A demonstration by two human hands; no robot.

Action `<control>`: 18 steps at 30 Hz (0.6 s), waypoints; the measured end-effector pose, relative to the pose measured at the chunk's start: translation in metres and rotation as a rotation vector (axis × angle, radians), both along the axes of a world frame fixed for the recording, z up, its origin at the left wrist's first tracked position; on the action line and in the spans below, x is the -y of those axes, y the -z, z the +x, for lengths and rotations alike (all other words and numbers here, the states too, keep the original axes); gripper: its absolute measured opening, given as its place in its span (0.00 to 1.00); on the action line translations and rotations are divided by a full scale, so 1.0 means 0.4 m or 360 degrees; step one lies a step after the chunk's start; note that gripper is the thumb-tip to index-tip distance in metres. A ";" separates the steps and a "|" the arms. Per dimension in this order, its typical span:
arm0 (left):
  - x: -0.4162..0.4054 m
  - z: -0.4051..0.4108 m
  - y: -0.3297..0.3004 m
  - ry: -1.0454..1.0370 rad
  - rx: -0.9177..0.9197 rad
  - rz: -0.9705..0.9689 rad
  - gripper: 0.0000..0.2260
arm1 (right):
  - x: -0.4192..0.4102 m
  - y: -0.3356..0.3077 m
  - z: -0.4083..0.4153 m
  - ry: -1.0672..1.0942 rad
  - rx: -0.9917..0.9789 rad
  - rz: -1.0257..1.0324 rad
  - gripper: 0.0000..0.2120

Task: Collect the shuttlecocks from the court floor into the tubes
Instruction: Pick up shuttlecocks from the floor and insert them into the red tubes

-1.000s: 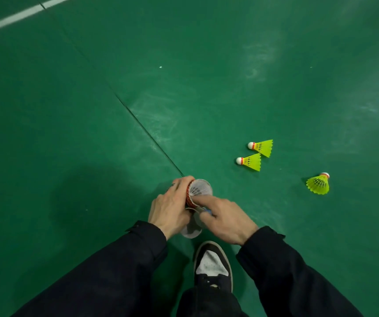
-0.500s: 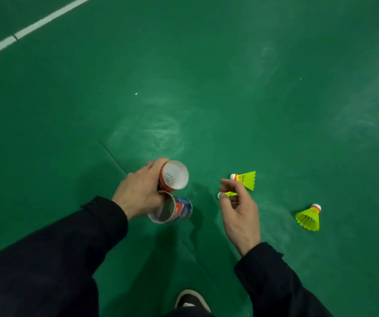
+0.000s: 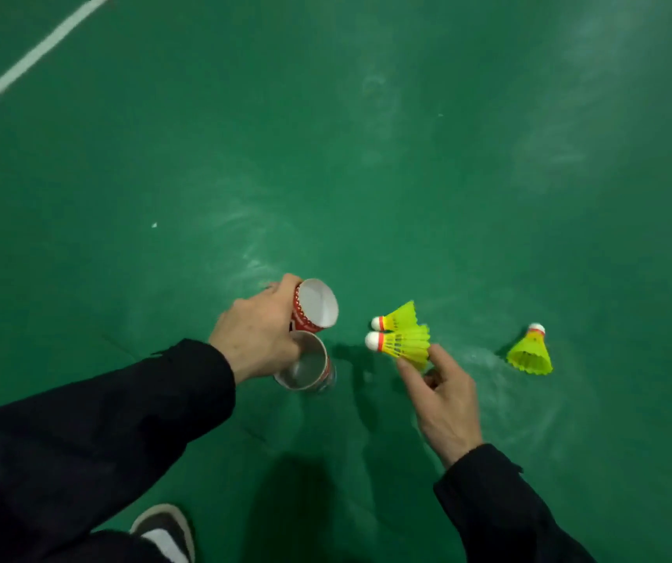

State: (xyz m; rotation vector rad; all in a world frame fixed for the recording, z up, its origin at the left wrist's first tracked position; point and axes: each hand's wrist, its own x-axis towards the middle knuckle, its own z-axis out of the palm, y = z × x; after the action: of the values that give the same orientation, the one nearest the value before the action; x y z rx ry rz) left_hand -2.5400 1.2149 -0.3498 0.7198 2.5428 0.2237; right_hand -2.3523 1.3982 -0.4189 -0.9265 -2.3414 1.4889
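My left hand (image 3: 256, 336) grips two open tubes side by side: a red-and-white one (image 3: 315, 308) above and a second tube (image 3: 308, 366) below, both mouths facing right. My right hand (image 3: 444, 396) pinches the skirt of a yellow shuttlecock (image 3: 404, 345), its white cork pointing left toward the tubes. A second yellow shuttlecock (image 3: 396, 317) lies on the green floor just behind it. Further right a third one (image 3: 530, 352) rests on the floor with its cork up and away.
The green court floor (image 3: 367, 176) spreads all around. A white court line (image 3: 30, 58) crosses the top left corner. My shoe (image 3: 168, 530) shows at the bottom, left of centre, between my dark sleeves.
My right hand left the tubes, reached right and picked up the nearer yellow shuttlecock. My left hand kept both tubes and swung them toward the shuttlecocks. The view shifted forward.
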 end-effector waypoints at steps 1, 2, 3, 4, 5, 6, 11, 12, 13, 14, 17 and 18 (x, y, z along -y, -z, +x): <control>-0.023 0.007 0.014 0.0060 -0.0030 -0.0007 0.28 | 0.010 -0.058 0.016 -0.0045 -0.0203 0.0139 0.04; -0.041 0.016 0.026 0.0116 -0.0062 -0.0016 0.29 | 0.030 -0.103 0.030 -0.0155 -0.0351 0.0292 0.05; -0.056 0.026 0.037 0.0165 -0.0075 -0.0029 0.29 | 0.051 -0.129 0.044 -0.0285 -0.0429 0.0449 0.07; -0.068 0.038 0.048 0.0205 -0.0057 -0.0035 0.29 | 0.068 -0.133 0.060 -0.0377 -0.0453 0.0595 0.08; -0.075 0.051 0.066 0.0234 -0.0023 -0.0037 0.28 | 0.084 -0.126 0.076 -0.0421 -0.0444 0.0713 0.09; -0.081 0.062 0.084 0.0248 0.0017 -0.0028 0.27 | 0.098 -0.111 0.086 -0.0430 -0.0453 0.0811 0.09; -0.091 0.073 0.145 0.0227 0.0004 0.0121 0.30 | 0.167 -0.052 0.108 -0.0240 -0.0219 0.1052 0.08; -0.087 0.076 0.146 0.0240 -0.0046 0.0132 0.31 | 0.181 -0.055 0.112 -0.0230 -0.0166 0.1080 0.07; -0.081 0.080 0.143 0.0236 -0.0045 0.0145 0.32 | 0.194 -0.065 0.115 -0.0230 -0.0093 0.1117 0.06; -0.077 0.083 0.143 0.0211 0.0015 0.0190 0.33 | 0.201 -0.081 0.117 -0.0243 -0.0009 0.1157 0.06; -0.071 0.097 0.139 0.0098 0.0409 0.0471 0.40 | 0.200 -0.122 0.125 -0.0294 0.0256 0.1250 0.11; -0.072 0.104 0.141 0.0083 0.0534 0.0555 0.41 | 0.192 -0.129 0.130 -0.0290 0.0328 0.1259 0.13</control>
State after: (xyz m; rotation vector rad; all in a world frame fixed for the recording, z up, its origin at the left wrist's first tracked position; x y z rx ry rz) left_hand -2.4984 1.2436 -0.4061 0.7988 2.1837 0.7198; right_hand -2.3003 1.3213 -0.3674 -0.6708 -2.8458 0.3992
